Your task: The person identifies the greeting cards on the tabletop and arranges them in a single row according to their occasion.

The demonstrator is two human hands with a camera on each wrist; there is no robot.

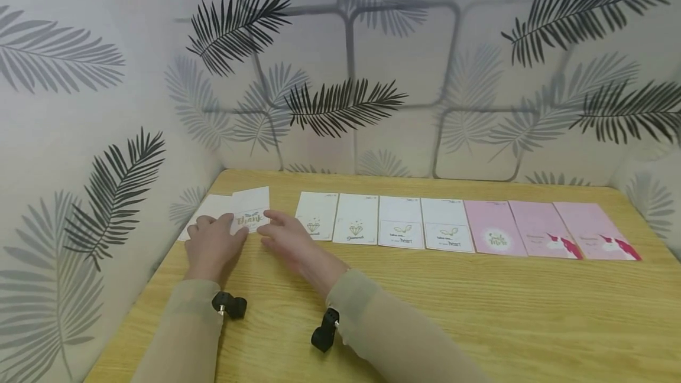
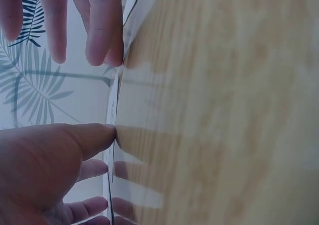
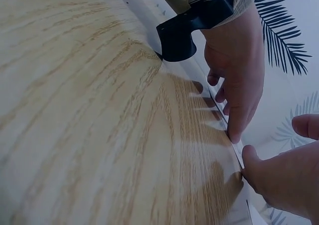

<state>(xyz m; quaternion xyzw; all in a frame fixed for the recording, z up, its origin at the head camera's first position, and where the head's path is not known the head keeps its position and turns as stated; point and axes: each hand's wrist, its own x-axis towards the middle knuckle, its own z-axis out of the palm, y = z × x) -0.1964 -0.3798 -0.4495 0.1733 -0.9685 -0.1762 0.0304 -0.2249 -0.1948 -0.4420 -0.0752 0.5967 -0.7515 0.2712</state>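
Note:
A white folded-looking card with gold "thank" lettering (image 1: 251,217) lies at the left of the table between both hands. My left hand (image 1: 213,247) rests its fingers on that card's left side, the thumb (image 2: 99,138) touching its lower edge. Partly under this hand is another white card (image 1: 214,205). At the right edge of the "thank" card, my right hand (image 1: 298,247) touches with extended fingers. From the right wrist view, the right thumb (image 3: 251,160) meets the card's near edge while a finger (image 3: 305,125) is raised.
A row runs rightward: white diamond cards (image 1: 355,223), white "heart" cards (image 1: 401,229), a pink "Smile More" card (image 1: 495,229) and pink unicorn cards (image 1: 553,232). The wooden table (image 1: 425,312) meets a leaf-patterned wall (image 1: 393,140) behind and at the left.

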